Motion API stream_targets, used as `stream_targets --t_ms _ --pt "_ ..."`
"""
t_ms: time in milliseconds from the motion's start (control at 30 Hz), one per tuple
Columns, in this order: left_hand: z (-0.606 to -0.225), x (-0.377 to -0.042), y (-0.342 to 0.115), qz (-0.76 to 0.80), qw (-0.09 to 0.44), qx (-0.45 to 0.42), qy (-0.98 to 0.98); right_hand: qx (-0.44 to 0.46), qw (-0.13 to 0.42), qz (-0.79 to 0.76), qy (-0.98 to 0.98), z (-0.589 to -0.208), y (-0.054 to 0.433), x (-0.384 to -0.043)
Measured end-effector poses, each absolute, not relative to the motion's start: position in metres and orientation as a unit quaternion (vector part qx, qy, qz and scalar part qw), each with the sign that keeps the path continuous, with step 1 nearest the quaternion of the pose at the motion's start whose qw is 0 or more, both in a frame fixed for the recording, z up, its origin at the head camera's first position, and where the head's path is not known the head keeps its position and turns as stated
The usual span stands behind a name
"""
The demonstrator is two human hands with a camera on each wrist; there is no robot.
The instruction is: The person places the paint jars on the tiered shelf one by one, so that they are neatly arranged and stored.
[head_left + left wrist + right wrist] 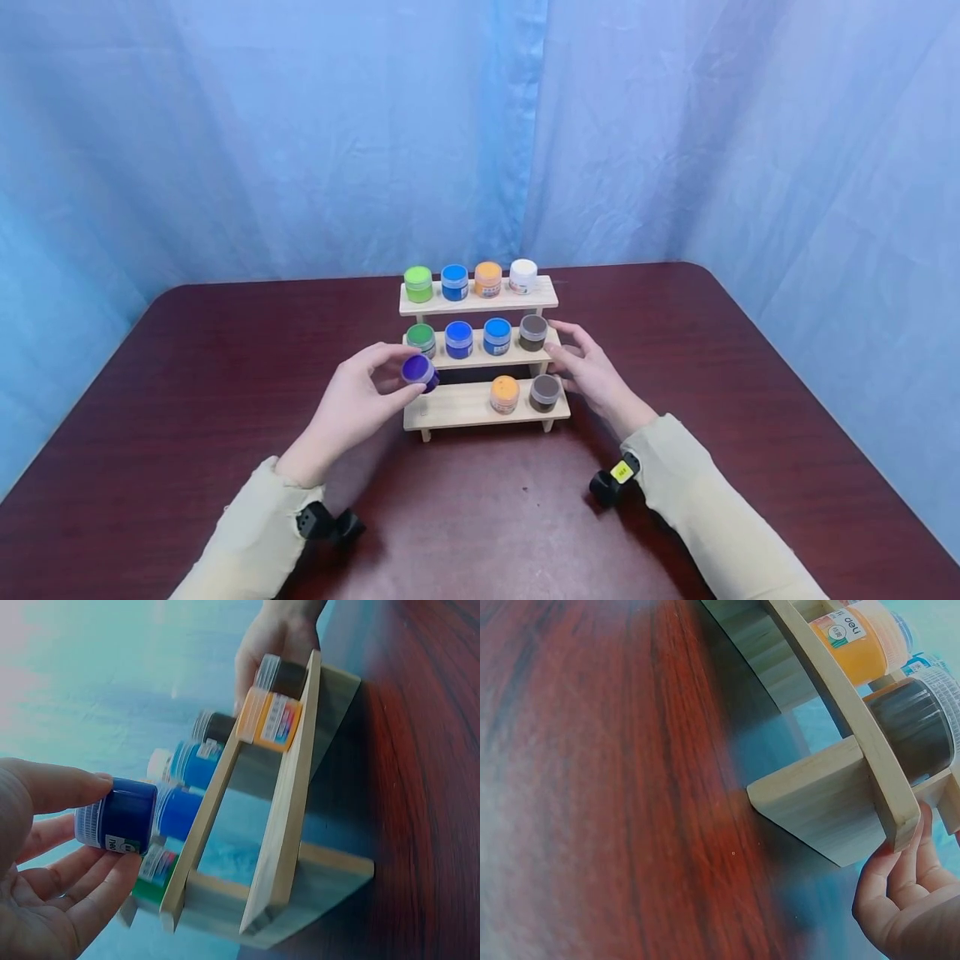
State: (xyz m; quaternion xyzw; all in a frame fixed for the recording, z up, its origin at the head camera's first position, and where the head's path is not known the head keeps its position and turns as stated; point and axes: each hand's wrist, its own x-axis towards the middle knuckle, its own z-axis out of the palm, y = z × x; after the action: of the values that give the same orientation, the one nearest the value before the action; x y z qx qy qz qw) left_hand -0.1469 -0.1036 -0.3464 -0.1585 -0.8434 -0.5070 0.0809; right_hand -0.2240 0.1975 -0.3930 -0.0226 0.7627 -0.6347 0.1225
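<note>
My left hand [360, 392] pinches a dark purple paint jar [418, 372] between thumb and fingers, lifted in front of the left end of a three-tier wooden display rack [457, 407]. In the left wrist view the jar [120, 817] is tilted on its side relative to the camera. At the rack's right end, my right hand [592, 375] holds the ends of the shelves, its thumb beside the dark brown jar [533, 333] of the middle tier. The right wrist view shows curled fingers [877, 877] touching a shelf corner.
The top tier bears light green [418, 285], blue [454, 283], orange [487, 280] and white [523, 277] jars. Green [422, 337] and two blue jars share the middle tier. An orange jar [505, 394] and a dark brown jar [543, 392] stand right on the bottom tier. Blue curtains hang behind the table [225, 358].
</note>
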Motion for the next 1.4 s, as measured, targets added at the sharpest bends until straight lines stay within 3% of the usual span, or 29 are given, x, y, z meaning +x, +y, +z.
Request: stream_targets --t_ms 1400 --pt "-0.36 -0.154 -0.062 -0.438 0.031 -0.193 -0.877 -0.028 0.12 -0.644 0.755 -0.39 0.198 -0.223"
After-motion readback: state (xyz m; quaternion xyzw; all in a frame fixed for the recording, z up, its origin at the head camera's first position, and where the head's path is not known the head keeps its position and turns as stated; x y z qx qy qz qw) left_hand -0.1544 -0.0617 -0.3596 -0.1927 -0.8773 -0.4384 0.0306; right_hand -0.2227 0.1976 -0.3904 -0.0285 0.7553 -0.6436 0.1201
